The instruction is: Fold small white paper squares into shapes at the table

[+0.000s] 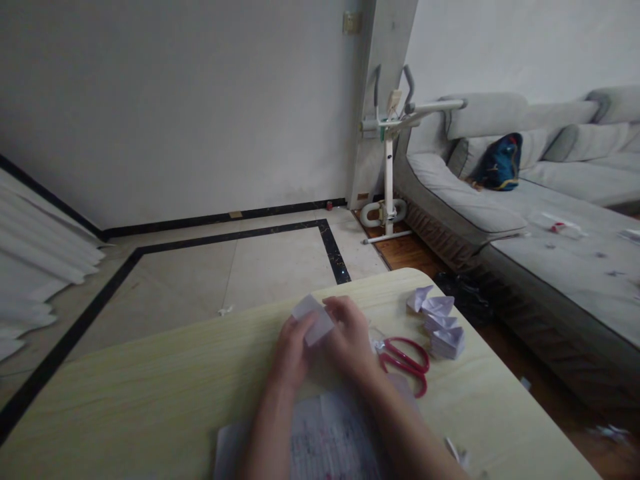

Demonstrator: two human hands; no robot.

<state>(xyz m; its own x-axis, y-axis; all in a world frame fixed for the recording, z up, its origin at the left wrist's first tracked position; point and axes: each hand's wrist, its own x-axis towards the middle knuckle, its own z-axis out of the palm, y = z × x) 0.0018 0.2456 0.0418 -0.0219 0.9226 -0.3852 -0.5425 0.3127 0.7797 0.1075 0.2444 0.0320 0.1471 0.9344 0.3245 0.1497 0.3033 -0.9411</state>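
Observation:
A small white piece of paper [313,321] is held up over the table. My left hand [291,347] grips it from the left, with the thumb lying across its face. My right hand [347,337] is curled at the paper's right edge, its fingers bent round it; the fingertips are partly hidden. Just right of that hand lies a pair of scissors [405,363] with red handles, its blades partly hidden. Beyond the scissors, several folded paper pieces [440,323] stand in a row. Under my forearms lies a sheet of paper [333,437] with writing on it.
The pale wooden table [165,393] has a rounded far right corner. Small paper scraps [457,453] lie at its near right. A grey sofa [560,220] with a blue bag [503,162] stands to the right. White exercise equipment [389,167] stands by the wall, and a white curtain [40,260] hangs at left.

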